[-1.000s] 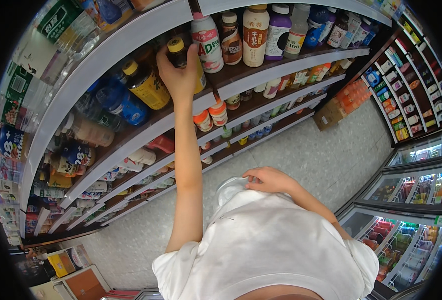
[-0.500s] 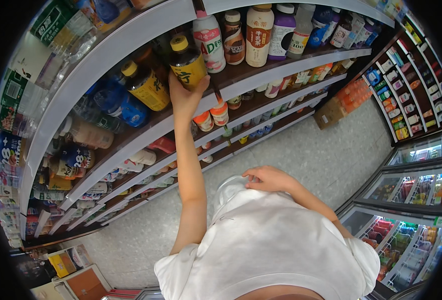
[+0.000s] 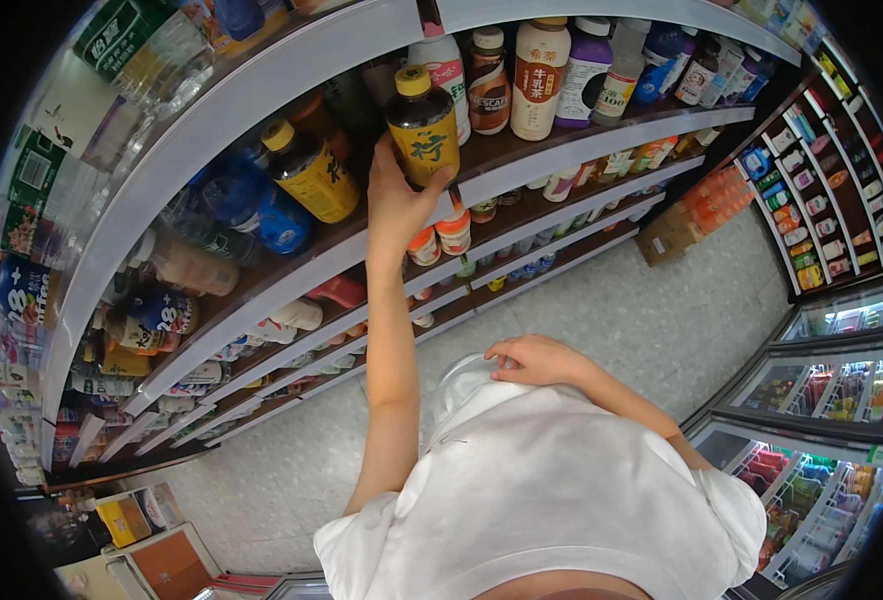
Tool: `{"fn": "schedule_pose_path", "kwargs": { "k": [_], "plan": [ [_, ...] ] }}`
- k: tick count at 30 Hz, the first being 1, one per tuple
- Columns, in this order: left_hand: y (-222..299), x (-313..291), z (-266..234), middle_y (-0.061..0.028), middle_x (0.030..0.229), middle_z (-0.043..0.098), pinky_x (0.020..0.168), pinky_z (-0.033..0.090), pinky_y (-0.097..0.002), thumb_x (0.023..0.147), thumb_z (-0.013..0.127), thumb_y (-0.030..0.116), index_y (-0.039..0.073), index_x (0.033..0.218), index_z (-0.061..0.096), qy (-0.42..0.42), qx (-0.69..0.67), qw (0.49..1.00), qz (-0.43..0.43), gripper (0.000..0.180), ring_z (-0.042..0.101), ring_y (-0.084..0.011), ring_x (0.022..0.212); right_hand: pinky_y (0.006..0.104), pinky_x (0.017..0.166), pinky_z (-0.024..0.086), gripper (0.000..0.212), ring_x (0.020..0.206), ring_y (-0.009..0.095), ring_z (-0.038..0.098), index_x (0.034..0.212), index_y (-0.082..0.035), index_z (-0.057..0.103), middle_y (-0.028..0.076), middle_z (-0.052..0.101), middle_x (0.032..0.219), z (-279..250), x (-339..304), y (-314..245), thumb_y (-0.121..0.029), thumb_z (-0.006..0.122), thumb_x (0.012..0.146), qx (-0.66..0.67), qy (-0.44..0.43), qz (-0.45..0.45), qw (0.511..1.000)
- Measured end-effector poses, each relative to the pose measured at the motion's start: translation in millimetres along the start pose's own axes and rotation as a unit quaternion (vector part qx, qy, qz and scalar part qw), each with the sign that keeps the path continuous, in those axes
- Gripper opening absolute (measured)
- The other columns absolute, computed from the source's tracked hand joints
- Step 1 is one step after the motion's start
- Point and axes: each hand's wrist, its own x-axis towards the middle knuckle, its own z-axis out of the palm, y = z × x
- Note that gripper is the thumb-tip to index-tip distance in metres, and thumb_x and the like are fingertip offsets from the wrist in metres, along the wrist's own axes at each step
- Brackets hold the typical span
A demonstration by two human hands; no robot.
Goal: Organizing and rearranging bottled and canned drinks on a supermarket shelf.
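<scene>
My left hand [image 3: 395, 205] is raised to the drinks shelf and grips a dark bottle with a yellow cap and yellow label [image 3: 423, 125], held just in front of the shelf edge [image 3: 562, 150]. A matching yellow-capped bottle [image 3: 312, 172] stands to its left on the shelf. My right hand [image 3: 532, 360] rests with curled fingers on the front of my white shirt [image 3: 552, 490], holding nothing that I can see.
Tiered shelves [image 3: 292, 270] packed with bottled drinks curve across the left and top. A cardboard box [image 3: 667, 232] sits on the speckled floor [image 3: 642, 310] at the far end. Glass-fronted chillers [image 3: 832, 390] line the right. Small boxes [image 3: 127, 520] lie at lower left.
My left hand has pulled the yellow-capped bottle out of the shelf row and moved it rightward and toward me. My right hand has stayed on my shirt.
</scene>
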Motion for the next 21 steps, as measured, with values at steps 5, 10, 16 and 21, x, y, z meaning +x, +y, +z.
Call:
{"fn": "schedule_pose_path", "kwargs": {
  "k": [5,10,16,21],
  "plan": [
    [9,-2,15,-0.0243,0.115,0.055,0.088,0.046,-0.0447,0.069,0.082,0.024,-0.003,0.127,0.041,0.047,0.076,0.996,-0.004,0.076,0.055,-0.0416,0.106,0.0363,0.074,0.052,0.041,0.083,0.026,0.066,0.119,-0.005,0.059,0.011,0.068,0.1,-5,7,-5,-0.032,0.061,0.088,-0.02,-0.009,-0.02,1.0],
    [12,-1,33,-0.0218,0.116,0.053,0.088,0.046,-0.0449,0.07,0.082,0.027,-0.001,0.129,0.04,0.058,0.108,0.992,0.004,0.078,0.052,-0.041,0.108,0.0366,0.072,0.052,0.04,0.082,0.026,0.066,0.116,-0.005,0.06,0.012,0.068,0.098,-5,12,0,-0.033,0.062,0.088,-0.039,-0.042,-0.041,0.998],
    [24,9,56,-0.0219,0.117,0.053,0.086,0.048,-0.044,0.068,0.084,0.032,-0.002,0.128,0.039,0.092,0.166,0.982,0.002,0.082,0.056,-0.0391,0.106,0.0368,0.071,0.052,0.039,0.081,0.026,0.066,0.115,-0.005,0.06,0.011,0.069,0.097,-14,20,10,-0.032,0.062,0.087,-0.032,-0.067,-0.07,0.995],
    [33,15,60,-0.0207,0.117,0.053,0.087,0.049,-0.0436,0.067,0.085,0.03,-0.002,0.13,0.038,0.08,0.194,0.977,-0.033,0.084,0.056,-0.0377,0.108,0.0407,0.076,0.051,0.041,0.084,0.03,0.065,0.115,-0.007,0.061,0.012,0.069,0.098,-36,26,16,-0.034,0.063,0.085,-0.026,-0.095,-0.085,0.992]
  ]
}}
